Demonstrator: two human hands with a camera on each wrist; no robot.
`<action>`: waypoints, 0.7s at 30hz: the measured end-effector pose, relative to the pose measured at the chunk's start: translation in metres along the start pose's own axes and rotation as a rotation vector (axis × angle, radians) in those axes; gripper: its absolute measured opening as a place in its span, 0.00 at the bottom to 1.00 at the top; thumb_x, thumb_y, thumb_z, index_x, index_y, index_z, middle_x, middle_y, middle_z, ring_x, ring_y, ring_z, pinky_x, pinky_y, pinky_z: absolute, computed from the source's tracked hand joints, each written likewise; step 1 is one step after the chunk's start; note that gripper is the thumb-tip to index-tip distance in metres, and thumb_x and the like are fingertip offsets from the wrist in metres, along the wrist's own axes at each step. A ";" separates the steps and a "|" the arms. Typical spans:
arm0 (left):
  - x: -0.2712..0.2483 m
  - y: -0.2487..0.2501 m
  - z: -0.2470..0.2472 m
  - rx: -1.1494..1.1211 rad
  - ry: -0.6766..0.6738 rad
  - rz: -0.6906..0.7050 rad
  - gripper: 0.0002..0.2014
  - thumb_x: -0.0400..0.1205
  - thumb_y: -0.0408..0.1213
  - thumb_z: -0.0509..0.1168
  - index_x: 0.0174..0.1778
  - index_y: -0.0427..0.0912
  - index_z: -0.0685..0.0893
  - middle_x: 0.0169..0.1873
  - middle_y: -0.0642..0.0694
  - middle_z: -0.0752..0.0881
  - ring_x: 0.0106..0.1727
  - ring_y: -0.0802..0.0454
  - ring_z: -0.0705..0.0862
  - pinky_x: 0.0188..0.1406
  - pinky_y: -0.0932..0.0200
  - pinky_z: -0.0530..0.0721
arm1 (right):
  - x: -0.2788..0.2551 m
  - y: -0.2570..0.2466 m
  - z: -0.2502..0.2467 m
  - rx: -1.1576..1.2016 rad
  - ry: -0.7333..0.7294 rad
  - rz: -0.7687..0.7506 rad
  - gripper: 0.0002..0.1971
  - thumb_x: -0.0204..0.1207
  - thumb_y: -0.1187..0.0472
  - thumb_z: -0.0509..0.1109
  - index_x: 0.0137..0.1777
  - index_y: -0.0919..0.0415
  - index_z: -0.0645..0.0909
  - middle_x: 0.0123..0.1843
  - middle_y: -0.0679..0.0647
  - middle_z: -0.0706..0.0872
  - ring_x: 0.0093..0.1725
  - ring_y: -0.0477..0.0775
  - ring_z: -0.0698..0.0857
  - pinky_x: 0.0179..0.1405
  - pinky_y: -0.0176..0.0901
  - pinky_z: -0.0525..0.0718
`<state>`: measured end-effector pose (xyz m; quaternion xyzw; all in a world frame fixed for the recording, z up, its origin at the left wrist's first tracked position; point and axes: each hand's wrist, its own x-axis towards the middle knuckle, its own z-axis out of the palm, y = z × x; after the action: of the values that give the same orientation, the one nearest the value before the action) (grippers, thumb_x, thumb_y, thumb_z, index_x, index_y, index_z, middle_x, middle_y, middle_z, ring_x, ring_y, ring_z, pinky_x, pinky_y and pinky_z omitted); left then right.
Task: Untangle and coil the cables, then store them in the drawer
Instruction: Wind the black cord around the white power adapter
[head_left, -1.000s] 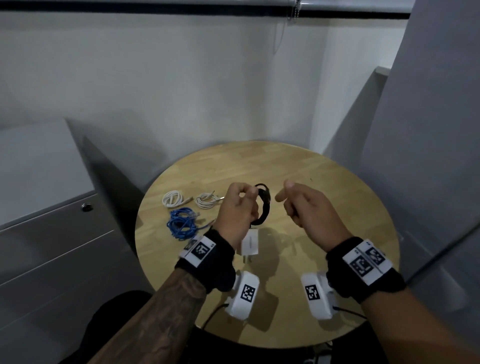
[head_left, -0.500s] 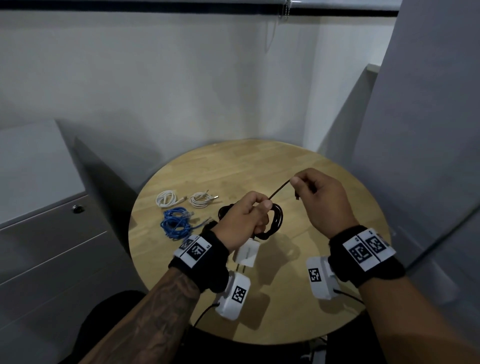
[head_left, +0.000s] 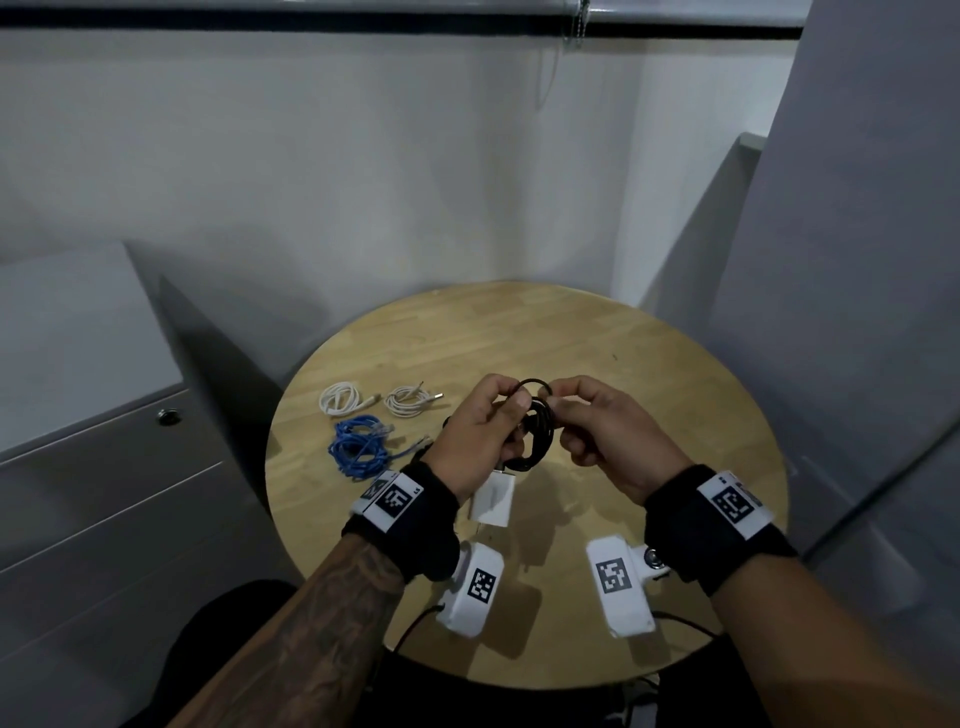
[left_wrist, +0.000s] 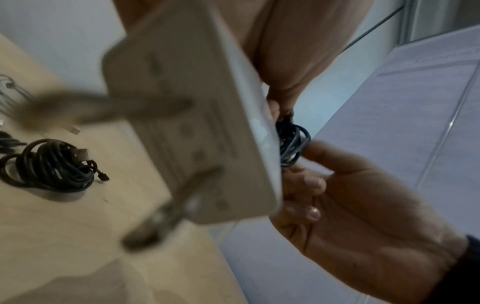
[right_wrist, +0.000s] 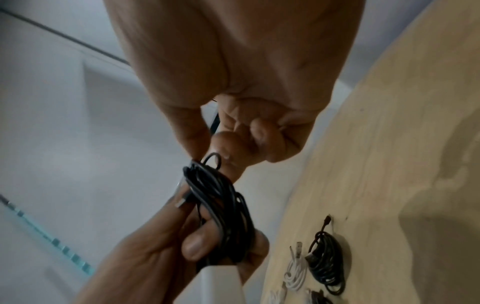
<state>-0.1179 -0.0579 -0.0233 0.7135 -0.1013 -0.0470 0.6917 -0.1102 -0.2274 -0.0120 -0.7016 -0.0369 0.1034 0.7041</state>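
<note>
Your left hand (head_left: 480, 441) has its fingers (right_wrist: 200, 244) curled round the coiled black cable (head_left: 537, 426), held above the round desk (head_left: 597, 358), its white charger (head_left: 492, 500) hanging below. Your right hand (head_left: 605, 434) pinches the cable's loose loop at the top. On the desk to the left lie two white cables (head_left: 340, 399) (both coiled) and a blue cable (head_left: 358, 449).

A round table (head_left: 519, 332) of pale wood planks stands in a corner between white walls (head_left: 311, 171). A grey drawer cabinet (head_left: 104, 493) with a round lock (head_left: 169, 416) stands to the left, its top white. A tall grey panel (head_left: 857, 260) rises on the right. A dark rail (head_left: 363, 20) runs along the top, with a bead chain (head_left: 581, 23) hanging from it
</note>
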 end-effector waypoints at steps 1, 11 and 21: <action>0.000 0.000 0.000 0.002 0.015 0.004 0.05 0.89 0.38 0.57 0.51 0.41 0.72 0.30 0.47 0.73 0.24 0.56 0.67 0.23 0.64 0.66 | -0.002 -0.001 0.001 -0.012 -0.037 -0.015 0.05 0.82 0.61 0.71 0.56 0.57 0.83 0.39 0.54 0.84 0.26 0.46 0.71 0.25 0.37 0.64; 0.003 0.000 0.007 -0.141 0.039 -0.033 0.02 0.88 0.32 0.57 0.52 0.41 0.69 0.28 0.49 0.72 0.25 0.56 0.69 0.25 0.64 0.67 | 0.000 0.007 0.019 -0.146 0.134 -0.257 0.08 0.78 0.57 0.77 0.50 0.58 0.82 0.36 0.55 0.89 0.38 0.51 0.87 0.47 0.51 0.83; 0.007 -0.015 0.004 0.084 -0.081 0.099 0.06 0.89 0.37 0.56 0.46 0.46 0.68 0.28 0.49 0.66 0.25 0.53 0.61 0.25 0.56 0.61 | -0.002 0.000 0.008 -0.315 0.125 -0.286 0.08 0.80 0.60 0.74 0.41 0.60 0.82 0.37 0.51 0.86 0.37 0.45 0.82 0.39 0.35 0.78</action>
<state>-0.1111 -0.0631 -0.0382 0.7335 -0.1663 -0.0372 0.6580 -0.1135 -0.2202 -0.0119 -0.7956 -0.1081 -0.0482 0.5941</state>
